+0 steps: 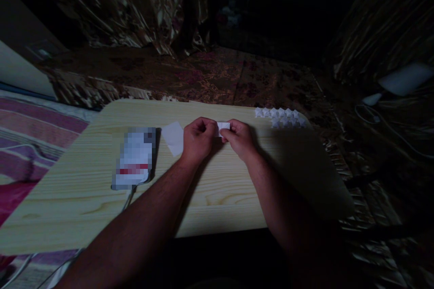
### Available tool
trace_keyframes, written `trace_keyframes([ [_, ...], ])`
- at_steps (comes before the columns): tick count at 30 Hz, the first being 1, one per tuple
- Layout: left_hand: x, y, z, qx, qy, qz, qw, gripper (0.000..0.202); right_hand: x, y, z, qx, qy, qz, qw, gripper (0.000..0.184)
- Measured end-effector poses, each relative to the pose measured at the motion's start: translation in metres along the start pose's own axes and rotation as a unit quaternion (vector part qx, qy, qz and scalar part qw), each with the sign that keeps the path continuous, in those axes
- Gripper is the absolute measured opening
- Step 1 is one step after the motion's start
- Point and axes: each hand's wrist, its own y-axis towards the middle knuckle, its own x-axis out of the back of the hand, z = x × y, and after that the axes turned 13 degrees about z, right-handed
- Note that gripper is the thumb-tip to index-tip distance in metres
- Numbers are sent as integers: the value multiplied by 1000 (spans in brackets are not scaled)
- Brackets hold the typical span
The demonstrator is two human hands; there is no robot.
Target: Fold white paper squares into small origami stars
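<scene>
**Dim room, pale table: two hands pinch a small folded paper**

In a dark room hung with shiny curtains (152,4), a pale wooden table (220,192) with rounded corners stands beside a patterned rug (217,72). Striped bedding (64,119) lies to the left, and a white object (405,79), too dim to identify, shows at far right.

Near the middle of the table's far half, a small folded paper (224,125) is held between the two hands. It is white and roughly rectangular, with thin crease lines across its face; whether it touches the tabletop cannot be told. The left hand (198,139) has its fingers curled in, thumb and forefinger closed narrowly at the paper's left edge. The right hand (241,137) grips the other side, thumb pressed over the front.

Just beside the left hand lies a plain white sheet (172,137), then a phone (135,156), partly blurred out, with a cable (127,198) at its near end. White folded pieces (280,113) sit in two rows by the far right corner.
</scene>
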Motion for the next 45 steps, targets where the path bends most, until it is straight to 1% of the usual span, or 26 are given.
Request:
trace_keyframes([
  [6, -1, -1, 0, 10, 1, 9, 1000, 16, 1, 1, -3, 15, 10, -15, 1000, 7],
  [14, -1, 0, 2, 11, -5, 12, 1000, 16, 0, 1, -3, 17, 13, -20, 1000, 8],
  [23, -1, -1, 0, 10, -5, 19, 1000, 15, 0, 0, -1, 2, -5, -34, 999, 9],
  [28, -1, -1, 1, 11, -9, 20, 1000, 15, -1, 0, -1, -1, 10, -30, 1000, 11],
  [31, -2, -2, 2, 13, -15, 23, 1000, 15, 0, 0, -1, 12, -1, -34, 999, 11],
  [33, -3, -2, 1, 17, -18, 30, 999, 15, 1, 0, 1, 34, -26, -49, 998, 9],
  [35, -3, -3, 0, 22, -18, 31, 999, 15, 2, -1, 2, 49, -54, -60, 996, 11],
  [40, -4, -4, -2, 26, -15, 32, 999, 14, 2, -1, 3, 22, -35, -51, 998, 9],
  [45, -3, -4, 0, 24, -17, 47, 998, 15, 3, -1, 3, 39, -38, -64, 996, 12],
])
